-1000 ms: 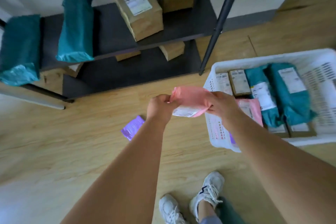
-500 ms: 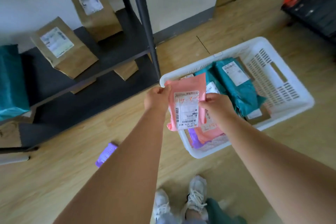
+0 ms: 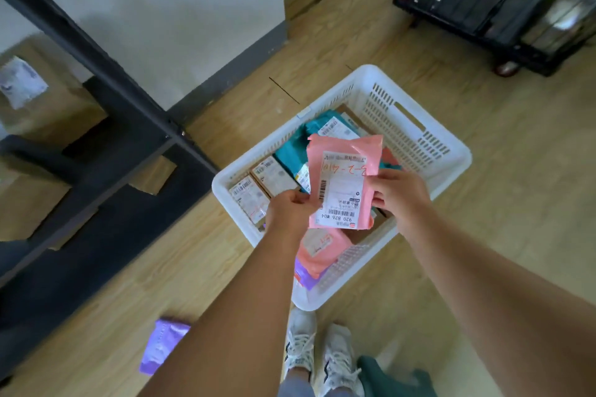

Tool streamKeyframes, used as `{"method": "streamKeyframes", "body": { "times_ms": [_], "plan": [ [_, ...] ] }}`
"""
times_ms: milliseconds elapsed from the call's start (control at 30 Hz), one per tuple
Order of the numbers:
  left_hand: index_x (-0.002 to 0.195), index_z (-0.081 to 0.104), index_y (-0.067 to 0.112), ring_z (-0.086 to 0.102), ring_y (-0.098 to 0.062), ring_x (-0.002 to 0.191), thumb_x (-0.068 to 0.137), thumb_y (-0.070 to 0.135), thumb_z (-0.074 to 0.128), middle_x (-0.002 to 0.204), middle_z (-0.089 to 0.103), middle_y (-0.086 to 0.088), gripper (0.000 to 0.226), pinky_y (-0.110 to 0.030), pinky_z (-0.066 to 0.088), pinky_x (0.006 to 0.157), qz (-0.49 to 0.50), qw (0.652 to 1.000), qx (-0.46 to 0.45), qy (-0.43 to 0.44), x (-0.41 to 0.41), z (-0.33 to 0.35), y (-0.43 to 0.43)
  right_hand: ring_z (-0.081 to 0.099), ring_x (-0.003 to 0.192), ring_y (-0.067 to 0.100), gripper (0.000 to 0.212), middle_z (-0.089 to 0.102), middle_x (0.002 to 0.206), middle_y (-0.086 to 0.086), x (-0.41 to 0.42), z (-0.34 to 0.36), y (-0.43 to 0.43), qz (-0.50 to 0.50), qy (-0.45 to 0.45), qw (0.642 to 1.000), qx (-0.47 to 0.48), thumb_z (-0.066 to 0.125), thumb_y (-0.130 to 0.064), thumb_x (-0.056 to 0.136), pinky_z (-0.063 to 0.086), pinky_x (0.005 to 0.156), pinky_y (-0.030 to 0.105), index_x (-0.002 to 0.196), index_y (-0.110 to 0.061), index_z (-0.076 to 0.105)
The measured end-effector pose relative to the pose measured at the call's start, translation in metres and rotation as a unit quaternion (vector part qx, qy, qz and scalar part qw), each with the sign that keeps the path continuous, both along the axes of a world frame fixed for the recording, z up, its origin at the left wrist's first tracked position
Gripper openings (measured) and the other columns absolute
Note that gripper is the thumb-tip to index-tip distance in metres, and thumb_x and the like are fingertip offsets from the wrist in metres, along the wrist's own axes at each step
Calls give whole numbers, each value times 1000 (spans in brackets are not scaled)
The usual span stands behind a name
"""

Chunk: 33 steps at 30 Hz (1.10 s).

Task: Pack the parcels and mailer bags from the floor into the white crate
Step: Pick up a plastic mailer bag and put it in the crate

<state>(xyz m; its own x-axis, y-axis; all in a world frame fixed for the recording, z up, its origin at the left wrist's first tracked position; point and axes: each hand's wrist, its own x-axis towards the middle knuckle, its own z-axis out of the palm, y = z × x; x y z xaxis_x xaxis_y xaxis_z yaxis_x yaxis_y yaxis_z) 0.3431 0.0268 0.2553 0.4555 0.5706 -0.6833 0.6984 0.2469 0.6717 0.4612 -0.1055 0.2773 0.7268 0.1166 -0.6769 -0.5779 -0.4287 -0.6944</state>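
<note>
A pink mailer bag (image 3: 342, 184) with a white label is held over the white crate (image 3: 429, 138). My left hand (image 3: 290, 213) pinches its left edge and my right hand (image 3: 400, 193) grips its right edge. Inside the crate lie teal mailer bags (image 3: 296, 145), brown parcels (image 3: 261, 184), another pink bag (image 3: 319, 248) and a purple bag (image 3: 304, 277) at the near end. A purple mailer bag (image 3: 164, 345) lies on the wooden floor at lower left, partly behind my left forearm.
A black metal shelf rack (image 3: 106, 126) with brown boxes (image 3: 35, 100) stands at left. A black wheeled cart (image 3: 503, 6) is at the upper right. My white shoes (image 3: 319, 354) are just below the crate. A teal item (image 3: 390, 377) lies by my feet.
The view swung right, so the crate now sits centred. Both hands carried the pink bag from the crate's left end to above its middle, label facing up.
</note>
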Motion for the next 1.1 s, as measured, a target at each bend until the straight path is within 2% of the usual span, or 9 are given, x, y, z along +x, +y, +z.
{"method": "streamKeyframes", "body": {
  "times_ms": [133,233,333,533,700,800,900,1000,1100],
  "plan": [
    [61,62,18,64,-28,72,73,19,78,76,71,-9,21,-52,56,80,-21,1000,-11,4,37,-7,-12,71,86,33,17,74,87,14,23,-6,-24,-31,-10,999,5,64,1,84,58,85,48,78,-13,71],
    [66,59,16,56,-22,68,84,22,68,69,63,2,21,-33,48,65,-106,989,96,29,66,-8,-31,67,78,24,26,73,97,12,40,-16,-46,-23,-35,999,-21,59,3,84,58,76,36,105,-8,70],
    [80,58,18,54,-22,70,92,24,56,75,59,4,14,-25,35,57,-231,935,254,88,98,0,-54,61,85,14,38,66,112,-4,63,-22,-71,59,-129,982,-122,62,-7,87,42,60,18,124,-15,60],
    [98,66,22,53,-23,73,94,15,50,92,66,-3,18,-29,37,60,-336,866,343,141,167,-7,-99,48,123,20,64,51,133,0,125,-41,-106,269,-286,904,-172,67,-10,86,43,102,34,143,-28,45],
    [101,65,22,56,-26,80,91,5,49,101,61,-7,25,-34,46,64,-377,831,370,174,214,-11,-138,27,143,29,76,31,156,5,174,-46,-136,394,-360,811,-240,71,-17,84,22,118,42,149,-30,34],
    [104,66,23,59,-29,87,93,9,50,104,60,-8,24,-34,44,66,-376,833,373,164,234,-14,-162,49,126,32,46,60,131,6,193,-61,-152,443,-400,767,-234,74,-13,75,36,108,44,119,-23,68],
    [106,67,25,57,-27,98,94,12,52,112,58,-7,23,-33,43,73,-332,854,368,156,247,-23,-175,60,90,32,18,73,88,2,209,-73,-156,442,-412,756,-251,75,-14,73,45,79,38,89,-22,78],
    [129,54,24,37,-20,131,93,10,55,142,44,0,39,-31,33,104,-281,848,435,111,244,-40,-176,55,80,28,14,72,82,3,216,-77,-152,422,-377,789,-241,68,-13,81,38,63,28,87,-20,79],
    [146,29,23,28,-22,140,97,16,51,153,29,-1,55,-35,29,111,-180,919,304,172,239,-55,-172,49,75,21,21,67,79,2,227,-86,-141,406,-262,833,-269,54,-21,91,29,56,26,83,-22,74]
  ]
}}
